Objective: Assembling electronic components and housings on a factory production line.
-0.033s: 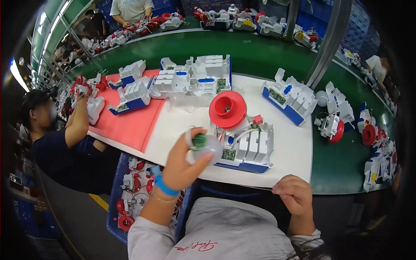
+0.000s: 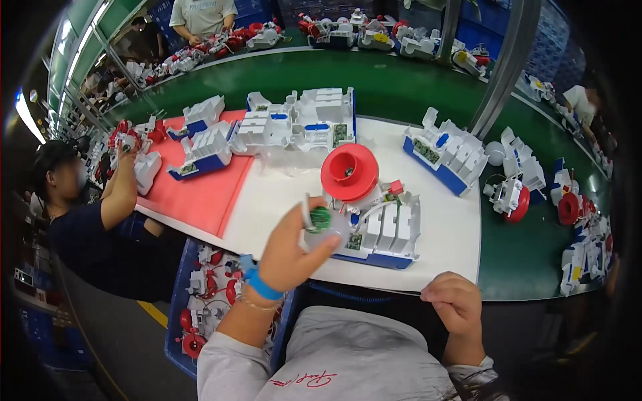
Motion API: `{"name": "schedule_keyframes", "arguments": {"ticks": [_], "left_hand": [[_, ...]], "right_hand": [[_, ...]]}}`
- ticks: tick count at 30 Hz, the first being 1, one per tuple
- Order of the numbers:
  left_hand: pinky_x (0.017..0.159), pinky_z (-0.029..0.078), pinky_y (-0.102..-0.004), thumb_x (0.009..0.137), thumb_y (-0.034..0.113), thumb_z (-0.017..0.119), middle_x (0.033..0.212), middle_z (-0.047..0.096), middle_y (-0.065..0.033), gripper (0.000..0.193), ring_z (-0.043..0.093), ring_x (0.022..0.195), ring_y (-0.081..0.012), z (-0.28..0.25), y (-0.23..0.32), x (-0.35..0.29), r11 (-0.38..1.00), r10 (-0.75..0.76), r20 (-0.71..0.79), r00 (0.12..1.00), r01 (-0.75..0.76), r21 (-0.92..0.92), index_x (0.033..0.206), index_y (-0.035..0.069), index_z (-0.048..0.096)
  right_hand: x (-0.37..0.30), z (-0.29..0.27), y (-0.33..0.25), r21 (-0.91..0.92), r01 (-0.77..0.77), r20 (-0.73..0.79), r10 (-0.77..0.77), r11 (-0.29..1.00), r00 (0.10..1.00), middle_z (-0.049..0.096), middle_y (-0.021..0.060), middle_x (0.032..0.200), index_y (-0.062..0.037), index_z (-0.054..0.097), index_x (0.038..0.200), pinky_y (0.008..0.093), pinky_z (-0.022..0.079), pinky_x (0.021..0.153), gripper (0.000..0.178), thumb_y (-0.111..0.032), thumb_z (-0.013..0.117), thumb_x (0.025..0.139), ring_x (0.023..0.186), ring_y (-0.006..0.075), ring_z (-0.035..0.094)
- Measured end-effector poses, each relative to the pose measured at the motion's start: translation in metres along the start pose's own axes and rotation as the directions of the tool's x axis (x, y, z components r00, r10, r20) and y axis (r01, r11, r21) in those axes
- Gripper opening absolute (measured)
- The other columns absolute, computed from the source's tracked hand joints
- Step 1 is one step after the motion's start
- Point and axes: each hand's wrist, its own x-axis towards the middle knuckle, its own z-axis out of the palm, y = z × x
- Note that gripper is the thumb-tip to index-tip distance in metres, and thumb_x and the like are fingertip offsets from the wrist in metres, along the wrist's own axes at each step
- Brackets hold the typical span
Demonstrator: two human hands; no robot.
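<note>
My left hand [image 2: 286,250] grips a translucent white dome [image 2: 331,237] with a round green circuit board [image 2: 321,218] at its open end, between thumb and fingers. It is held just left of a white housing with a blue base [image 2: 384,230], which contains several white box shapes, wires and a small green board. A red horn-shaped part [image 2: 364,177] with a wide flange sits at the housing's far left corner, its round opening facing up. My right hand [image 2: 457,301] is at the table's front edge, fingers curled in and nothing visible in them.
Further white-and-blue housings stand on the white mat [image 2: 267,207] and red mat [image 2: 204,207]. A blue crate [image 2: 175,294] of red and white parts stands below the edge. Assemblies line the green conveyor [image 2: 401,73]. Another person [image 2: 100,220] works at left; a metal post [image 2: 508,67] rises at right.
My left hand has moved slightly right with the dome, and the green board has turned more into view. My right hand stays where it was.
</note>
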Motion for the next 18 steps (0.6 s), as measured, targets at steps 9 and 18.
{"name": "schedule_keyframes", "arguments": {"ticks": [9,18], "left_hand": [[0.081,0.042,-0.0384,0.062,0.027,0.075,0.102,0.053,-0.0183,0.065,0.051,0.093,-0.0341,0.032,-0.008,-0.003,0.905,0.154,0.108,0.982,-0.184,0.383,0.112,-0.002,0.046],[0.086,0.040,-0.0406,0.061,0.023,0.076,0.111,0.050,-0.0206,0.074,0.048,0.102,-0.0361,0.018,-0.021,-0.027,0.926,0.175,0.047,0.983,-0.181,0.331,0.121,-0.002,0.041]], "right_hand": [[-0.020,-0.022,0.005,-0.051,-0.122,-0.196,0.110,0.991,0.974,0.063,0.0099,0.075,-0.0002,0.061,0.079,0.0284,0.046,0.062,0.015,0.005,0.053,0.068,0.067,0.0215,0.059],[0.009,-0.027,0.051,0.294,-0.462,-0.229,0.531,0.837,0.816,0.059,0.0077,0.081,0.0022,0.058,0.091,0.0236,0.044,0.062,0.013,-0.003,0.053,0.081,0.068,0.0118,0.054]]}}
